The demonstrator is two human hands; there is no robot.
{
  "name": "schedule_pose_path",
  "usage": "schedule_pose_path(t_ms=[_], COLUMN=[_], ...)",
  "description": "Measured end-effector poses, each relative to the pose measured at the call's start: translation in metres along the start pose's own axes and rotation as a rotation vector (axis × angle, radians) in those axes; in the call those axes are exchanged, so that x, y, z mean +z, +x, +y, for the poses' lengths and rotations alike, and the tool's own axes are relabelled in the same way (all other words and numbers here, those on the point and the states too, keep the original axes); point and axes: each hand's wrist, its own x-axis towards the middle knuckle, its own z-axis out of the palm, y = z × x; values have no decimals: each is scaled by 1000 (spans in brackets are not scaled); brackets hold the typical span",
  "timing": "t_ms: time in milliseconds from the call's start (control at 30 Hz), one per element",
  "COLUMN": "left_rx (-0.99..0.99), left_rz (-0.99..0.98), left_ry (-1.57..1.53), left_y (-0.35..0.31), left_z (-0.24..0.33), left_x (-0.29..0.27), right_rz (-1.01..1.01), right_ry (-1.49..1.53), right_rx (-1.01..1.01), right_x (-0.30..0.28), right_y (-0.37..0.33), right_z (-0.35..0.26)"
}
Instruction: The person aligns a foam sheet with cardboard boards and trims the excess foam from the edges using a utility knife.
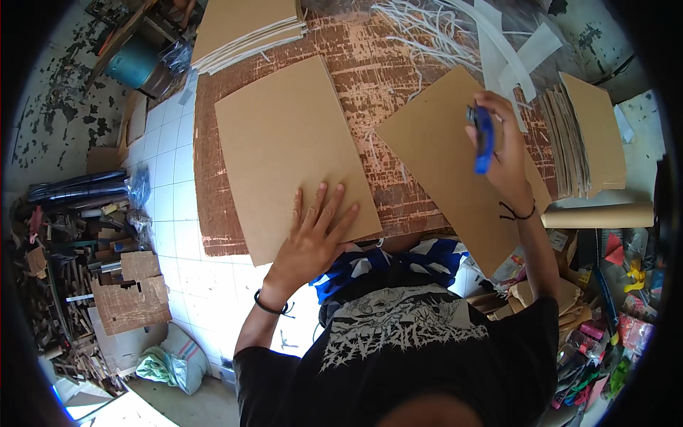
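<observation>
My left hand (pixel 313 235) lies flat with its fingers spread on the lower part of a brown cardboard sheet (pixel 284 142). That sheet rests on the worn brown table, and another edge shows beneath its right side. My right hand (pixel 509 146) is closed round a blue hand tool (pixel 484 139) with a dark metal part at its far end; its exact kind is not clear. The tool is over a second cardboard sheet (pixel 445 149), which lies aslant on the right with its near corner past the table edge. Whether the tool touches this sheet cannot be told.
A stack of white-edged boards (pixel 249 32) lies at the far left of the table (pixel 370 57). White cords (pixel 434 35) and pale strips (pixel 530 57) are heaped at the far right. More boards (pixel 569 142) stand at the right. Scrap wood (pixel 64 270) piles up on the left floor.
</observation>
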Motion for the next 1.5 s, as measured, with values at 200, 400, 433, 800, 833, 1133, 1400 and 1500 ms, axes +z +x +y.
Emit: schedule_pose_path(t_ms=[200, 400, 433, 800, 833, 1133, 1400, 1500], left_rx=[6, -50, -54, -41, -30, -36, -134, -180], left_rz=[155, 221, 244, 280, 294, 302, 415, 405], left_ry=[119, 132, 165, 277, 276, 278, 290, 284], left_y=[-22, -34, -33, -9, -10, -22, -33, -40], left_z=[-6, -2, 2, -3, -8, 0, -2, -2], left_x=[12, 14, 13, 9, 9, 9, 20, 23], right_rz=[54, 181, 184, 33, -27, -70, -257, -466], right_ry=[316, 127, 260, 431, 446, 573, 532, 379], right_rx=[27, 41, 77, -15, 4, 120, -152, -138], right_x=[26, 51, 54, 92, 97, 119, 116, 108], right_y=[21, 24, 26, 85, 88, 74, 65, 69], right_z=[-12, 11, 13, 29, 32, 57, 47, 47])
